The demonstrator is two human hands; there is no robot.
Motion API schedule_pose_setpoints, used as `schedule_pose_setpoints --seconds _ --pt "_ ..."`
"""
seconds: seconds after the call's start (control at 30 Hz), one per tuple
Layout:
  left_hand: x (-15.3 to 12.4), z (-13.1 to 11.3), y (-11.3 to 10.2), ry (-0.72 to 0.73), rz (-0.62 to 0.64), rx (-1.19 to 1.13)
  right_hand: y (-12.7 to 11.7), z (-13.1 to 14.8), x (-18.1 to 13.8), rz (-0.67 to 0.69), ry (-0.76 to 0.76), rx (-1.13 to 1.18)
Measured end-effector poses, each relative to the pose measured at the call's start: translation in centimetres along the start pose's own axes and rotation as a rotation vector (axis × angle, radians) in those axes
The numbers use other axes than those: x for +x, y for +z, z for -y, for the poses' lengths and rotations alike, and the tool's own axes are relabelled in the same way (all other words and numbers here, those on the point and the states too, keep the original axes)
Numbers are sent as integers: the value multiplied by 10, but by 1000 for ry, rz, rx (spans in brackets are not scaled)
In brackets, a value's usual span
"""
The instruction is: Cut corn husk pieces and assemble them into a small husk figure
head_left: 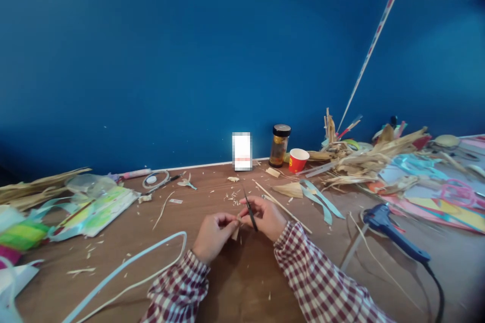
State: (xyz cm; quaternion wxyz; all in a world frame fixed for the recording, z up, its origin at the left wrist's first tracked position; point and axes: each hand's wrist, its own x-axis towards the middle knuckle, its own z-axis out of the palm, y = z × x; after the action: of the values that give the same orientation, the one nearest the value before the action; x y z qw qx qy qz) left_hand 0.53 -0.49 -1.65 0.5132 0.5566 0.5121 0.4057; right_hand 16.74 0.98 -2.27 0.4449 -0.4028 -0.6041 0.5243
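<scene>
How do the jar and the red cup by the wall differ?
The jar is taller and narrower, while the red cup is short and flares wider at the top. The jar is see-through with amber contents and a dark lid on; the red cup is opaque, open-topped, white inside. Both stand upright, side by side, at the back of the table against the blue wall.

Both forearms come in from my lower edge in checked sleeves, angled toward each other over the middle. I see the left hand (214, 234) curled loosely, its fingertips pinched together and pointing right. The right hand (265, 217) sits just beside it, knuckles up, fingers bent in a closed pinch, the two hands almost touching at the tips.
</scene>
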Motion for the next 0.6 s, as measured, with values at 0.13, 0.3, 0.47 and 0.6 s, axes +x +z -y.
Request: schedule_pose_setpoints --seconds 0.13,0.3,0.47,0.6 --pt "-1 4 2 30 76 73 0 3 -3 85 -43 -74" --pt "-2 9 -1 10 115 138 -1 7 -6 123 -125 -336" --pt "-4 11 -5 -12 112 165 1 7 -9 166 -232 -557" --pt "-4 9 -5 1 73 145 6 3 -7 118 -164 -373"
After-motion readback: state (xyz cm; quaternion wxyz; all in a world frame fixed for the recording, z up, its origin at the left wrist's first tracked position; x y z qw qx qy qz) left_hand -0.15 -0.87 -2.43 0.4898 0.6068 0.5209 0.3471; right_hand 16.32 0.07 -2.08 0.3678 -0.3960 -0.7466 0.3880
